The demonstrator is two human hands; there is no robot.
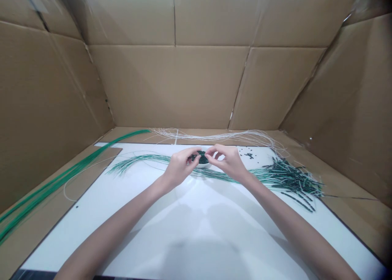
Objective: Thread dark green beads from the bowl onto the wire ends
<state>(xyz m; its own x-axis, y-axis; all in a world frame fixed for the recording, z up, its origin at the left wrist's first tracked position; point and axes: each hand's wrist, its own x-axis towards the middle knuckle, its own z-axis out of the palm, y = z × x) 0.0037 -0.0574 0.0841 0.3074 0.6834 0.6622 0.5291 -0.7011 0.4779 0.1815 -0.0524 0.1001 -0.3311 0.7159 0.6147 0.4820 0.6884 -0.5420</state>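
My left hand (180, 162) and right hand (228, 161) are narrow; what's pinched, I can't tell. The tiny, dark-green, glassy-looking beads (202, 159) seem light, slippery: best pinched by their sides.

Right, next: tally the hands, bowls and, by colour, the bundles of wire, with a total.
Hands, left hand and right hand: 2
Bowl: 1
Green bundles, far left and middle: 2
White bundle: 1
Total: 6
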